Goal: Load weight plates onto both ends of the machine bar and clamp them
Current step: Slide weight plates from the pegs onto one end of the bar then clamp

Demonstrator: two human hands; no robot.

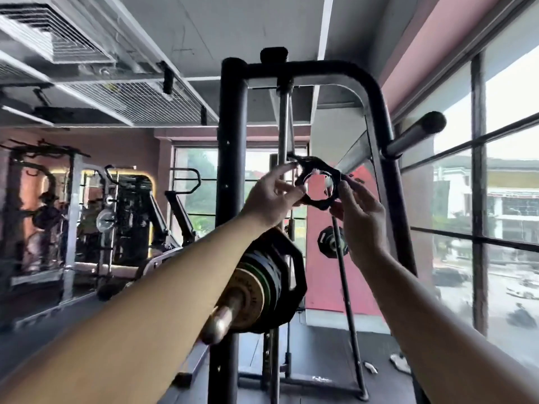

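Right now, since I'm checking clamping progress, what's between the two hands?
The black collar clamp, pinched by left hand and right hand, not yet on the bar; head view.

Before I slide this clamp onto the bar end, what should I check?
1. Clamp gripped by left hand and right hand: ok.
2. Clamp lever open: cannot tell, blurred.
3. Plates on the near bar end: ok.
4. Bare bar end left outside the plates: ok, a stub shows.
5. Clamp lined up with the bar end: not ok, held well above it.
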